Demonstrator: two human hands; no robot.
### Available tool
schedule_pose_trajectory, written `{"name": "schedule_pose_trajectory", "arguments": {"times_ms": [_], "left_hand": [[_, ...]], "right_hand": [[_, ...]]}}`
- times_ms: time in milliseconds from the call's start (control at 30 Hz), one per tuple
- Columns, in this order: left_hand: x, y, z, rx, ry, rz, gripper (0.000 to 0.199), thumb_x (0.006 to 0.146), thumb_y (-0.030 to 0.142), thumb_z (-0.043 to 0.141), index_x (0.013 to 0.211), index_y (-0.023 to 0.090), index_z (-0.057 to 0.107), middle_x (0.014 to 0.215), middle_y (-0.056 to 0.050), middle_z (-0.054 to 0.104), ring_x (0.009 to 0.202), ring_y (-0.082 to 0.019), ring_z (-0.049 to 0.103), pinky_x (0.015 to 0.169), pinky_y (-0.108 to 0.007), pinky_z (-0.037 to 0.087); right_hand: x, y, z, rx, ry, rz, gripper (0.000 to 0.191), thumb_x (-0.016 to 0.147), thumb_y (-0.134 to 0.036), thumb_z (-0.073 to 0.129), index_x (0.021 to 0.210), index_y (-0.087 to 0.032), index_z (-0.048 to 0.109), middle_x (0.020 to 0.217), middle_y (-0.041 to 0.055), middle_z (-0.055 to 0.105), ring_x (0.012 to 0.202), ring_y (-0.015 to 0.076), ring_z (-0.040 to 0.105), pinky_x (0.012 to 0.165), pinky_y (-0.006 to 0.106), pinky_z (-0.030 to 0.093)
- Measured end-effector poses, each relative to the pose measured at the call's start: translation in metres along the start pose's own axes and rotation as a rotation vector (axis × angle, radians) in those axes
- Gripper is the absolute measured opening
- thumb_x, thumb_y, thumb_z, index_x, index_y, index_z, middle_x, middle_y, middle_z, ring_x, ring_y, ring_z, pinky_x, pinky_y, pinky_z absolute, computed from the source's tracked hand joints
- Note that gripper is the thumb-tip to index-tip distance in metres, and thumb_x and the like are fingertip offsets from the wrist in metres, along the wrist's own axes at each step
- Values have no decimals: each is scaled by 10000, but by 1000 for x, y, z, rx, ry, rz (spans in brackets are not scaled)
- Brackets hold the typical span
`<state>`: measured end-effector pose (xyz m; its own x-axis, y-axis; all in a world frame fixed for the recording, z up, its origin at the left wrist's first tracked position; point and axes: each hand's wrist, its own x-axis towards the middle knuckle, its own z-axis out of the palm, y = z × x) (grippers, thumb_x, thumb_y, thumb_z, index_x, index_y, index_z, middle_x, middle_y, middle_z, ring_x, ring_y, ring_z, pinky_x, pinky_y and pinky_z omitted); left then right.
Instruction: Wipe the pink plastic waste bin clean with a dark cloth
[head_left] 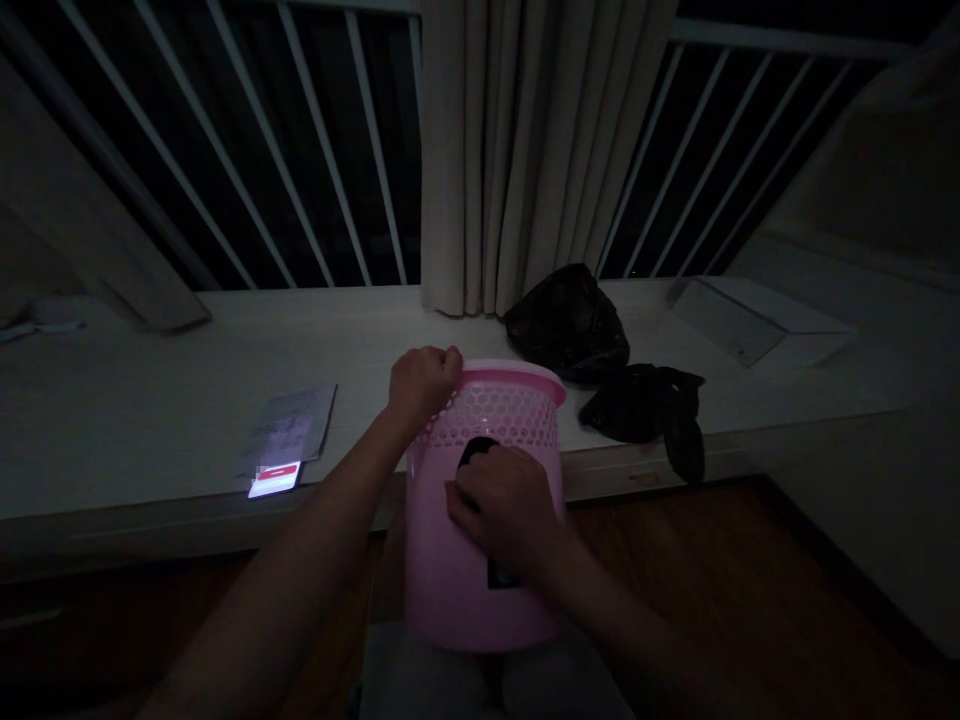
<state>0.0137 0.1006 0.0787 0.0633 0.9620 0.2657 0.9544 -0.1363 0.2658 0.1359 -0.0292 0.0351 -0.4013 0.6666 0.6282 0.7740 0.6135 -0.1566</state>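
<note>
A pink plastic waste bin (442, 590) with a honeycomb-pattern band under its rim stands tilted close to my body, in front of the white ledge. My left hand (424, 385) is closed over the bin's rim at the left. My right hand (506, 500) is curled against the bin's side, its fingers pinched at a black label (504, 576). Part of the label shows below the hand, and a dark piece sticks out above the knuckles. The hand hides the middle, so how much of the label is lifted cannot be made out.
Two black plastic bags (566, 325) lie on the ledge (187, 400) beyond the bin, one drooping over the edge. At left are a lit phone (275, 480) and papers (292, 425). A pale box (757, 315) sits at right. Curtains (517, 150) and window bars stand behind.
</note>
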Motion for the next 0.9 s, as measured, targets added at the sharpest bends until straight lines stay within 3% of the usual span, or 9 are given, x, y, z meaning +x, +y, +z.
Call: {"name": "schedule_pose_trajectory", "arguments": {"times_ms": [167,300,433,633,800,900], "left_hand": [[-1,-1,-2,-1,-17,-2,586,920,374,232,867,89,742,880,-186,717,812,-250,652,715,-341,426],[-1,2,-1,-36,-6,-23,627,911,413,223,873,75,750,839,-188,714,779,-247,648,692,-341,423],[-1,4,-1,-54,-1,-27,606,902,413,244,876,86,753,832,-178,716,785,-246,650,698,-339,427],[-3,7,-2,-34,5,-22,594,906,400,239,880,92,746,867,-176,722,799,-244,649,703,-342,438],[-2,11,-4,-2,-10,17,581,922,375,228,889,94,736,882,-186,715,845,-265,657,732,-358,456],[0,16,-5,28,-24,67,544,920,345,251,923,79,726,924,-207,707,906,-297,656,766,-387,462]], "right_hand": [[-50,-38,3,97,-96,-132,173,782,-219,629,629,-213,547,603,-26,576,599,144,454,566,321,246],[-106,-46,14,187,158,-183,322,823,-194,581,537,-206,434,484,-51,451,529,123,366,566,302,240],[-130,-32,14,124,239,-122,387,864,-186,533,506,-191,388,467,-46,401,514,116,346,561,294,240],[-109,-1,-4,281,267,26,318,855,-93,503,586,-219,392,511,-36,430,526,127,376,543,292,265],[-62,25,-7,227,268,135,394,887,-143,524,558,-226,322,509,-55,367,496,109,354,517,279,244],[-31,30,-3,129,219,158,370,891,-193,523,555,-222,371,523,-41,414,525,119,385,546,286,262]]}}
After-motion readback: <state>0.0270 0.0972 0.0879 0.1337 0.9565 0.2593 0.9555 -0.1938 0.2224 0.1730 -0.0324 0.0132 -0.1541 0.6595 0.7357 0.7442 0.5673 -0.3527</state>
